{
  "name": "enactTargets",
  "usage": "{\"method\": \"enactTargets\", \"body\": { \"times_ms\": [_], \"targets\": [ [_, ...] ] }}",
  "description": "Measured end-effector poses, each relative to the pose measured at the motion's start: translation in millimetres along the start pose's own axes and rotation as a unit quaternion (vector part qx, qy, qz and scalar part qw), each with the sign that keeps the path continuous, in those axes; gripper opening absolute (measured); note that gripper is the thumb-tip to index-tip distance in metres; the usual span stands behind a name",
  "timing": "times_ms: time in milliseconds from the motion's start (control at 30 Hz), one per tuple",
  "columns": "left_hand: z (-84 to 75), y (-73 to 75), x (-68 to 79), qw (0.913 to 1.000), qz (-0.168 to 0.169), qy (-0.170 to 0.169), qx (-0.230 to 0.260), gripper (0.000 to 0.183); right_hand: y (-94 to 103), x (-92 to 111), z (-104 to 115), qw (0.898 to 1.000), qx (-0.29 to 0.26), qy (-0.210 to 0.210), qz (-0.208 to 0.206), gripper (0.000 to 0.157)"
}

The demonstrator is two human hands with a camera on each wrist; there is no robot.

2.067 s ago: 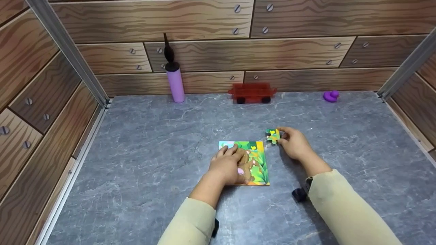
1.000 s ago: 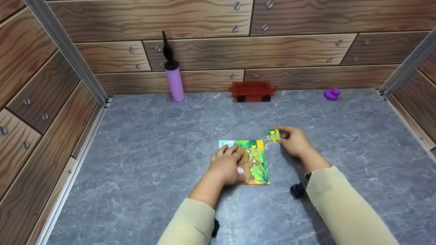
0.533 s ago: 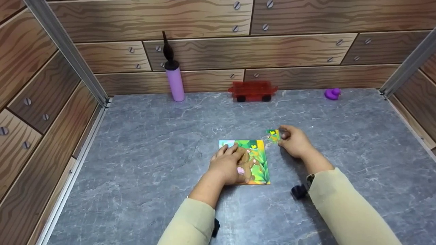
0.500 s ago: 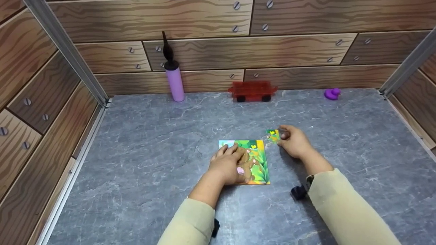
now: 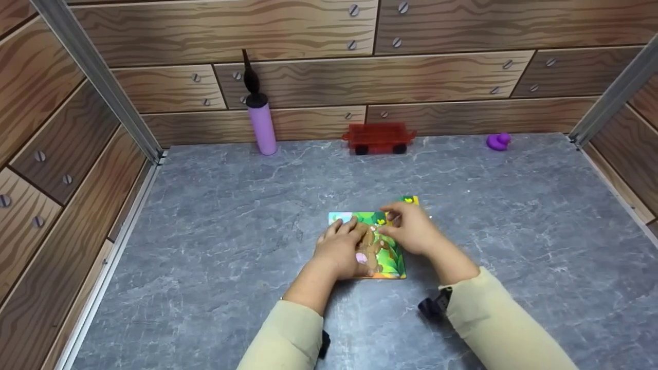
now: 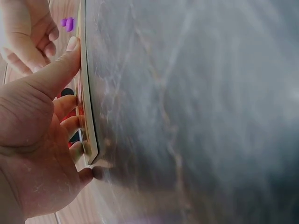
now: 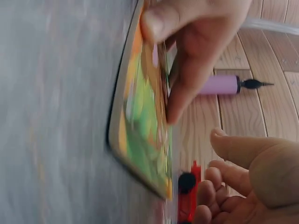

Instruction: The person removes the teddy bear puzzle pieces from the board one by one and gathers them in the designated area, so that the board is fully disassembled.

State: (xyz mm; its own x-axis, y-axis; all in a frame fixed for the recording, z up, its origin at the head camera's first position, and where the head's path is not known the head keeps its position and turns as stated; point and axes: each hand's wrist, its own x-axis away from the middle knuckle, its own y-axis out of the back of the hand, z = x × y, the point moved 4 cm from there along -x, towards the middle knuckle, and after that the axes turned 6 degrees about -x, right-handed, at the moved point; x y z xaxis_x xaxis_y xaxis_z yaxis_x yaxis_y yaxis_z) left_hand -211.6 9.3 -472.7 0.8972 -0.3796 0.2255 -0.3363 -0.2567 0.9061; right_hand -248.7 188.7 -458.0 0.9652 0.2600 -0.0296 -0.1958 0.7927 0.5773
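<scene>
A jigsaw puzzle (image 5: 395,263) with brown animals on green lies flat on the grey table. My left hand (image 5: 336,252) rests on its left half, fingers spread, hiding that side; in the left wrist view the thumb and fingertips lie along the board (image 6: 88,116). Over the puzzle's upper right part is my right hand (image 5: 411,228), with thumb and fingers apart. The right wrist view shows nothing between that hand's fingers (image 7: 229,175). Just beyond it lies a green and yellow jigsaw piece (image 5: 409,199) on the table, its lower part hidden by the hand.
Along the back wall stand a purple hand pump (image 5: 263,128) with a black nozzle, a red toy wagon (image 5: 379,137) with black wheels and a purple rubber duck (image 5: 498,142). Wood-patterned panels (image 5: 288,85) close in the back and sides.
My right hand has let go of the jigsaw piece and moved left and nearer, over the puzzle's upper right. The piece stays on the table. My left hand has not moved.
</scene>
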Motion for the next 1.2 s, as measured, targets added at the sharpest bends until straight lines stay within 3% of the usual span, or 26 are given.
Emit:
{"method": "enactTargets", "body": {
  "times_ms": [200, 400, 633, 933, 1200],
  "targets": [
    [-3.3, 0.6, -2.5, 1.0, 0.004, -0.004, -0.004, 0.098, -15.7, 0, 0, 0.997, 0.032, -0.066, 0.026, 0.049],
    [-5.9, -0.8, -5.5, 0.9999, 0.001, -0.012, -0.007, 0.097, -21.3, 2, -3, 0.99, 0.069, -0.119, 0.017, 0.055],
    [-1.6, -1.4, -3.1, 0.9999, -0.011, -0.003, -0.011, 0.098, -31.1, 3, 0, 0.991, 0.084, -0.102, -0.003, 0.05],
    [3.6, 3.5, 0.5, 0.9936, -0.088, -0.001, 0.07, 0.093, -34.0, 6, 3, 0.99, 0.078, -0.113, -0.022, 0.049],
    [6.6, 7.0, -0.4, 0.9932, -0.099, 0.059, 0.017, 0.085, -34.3, 7, 1, 0.989, 0.059, -0.13, -0.025, 0.051]
  ]
}}
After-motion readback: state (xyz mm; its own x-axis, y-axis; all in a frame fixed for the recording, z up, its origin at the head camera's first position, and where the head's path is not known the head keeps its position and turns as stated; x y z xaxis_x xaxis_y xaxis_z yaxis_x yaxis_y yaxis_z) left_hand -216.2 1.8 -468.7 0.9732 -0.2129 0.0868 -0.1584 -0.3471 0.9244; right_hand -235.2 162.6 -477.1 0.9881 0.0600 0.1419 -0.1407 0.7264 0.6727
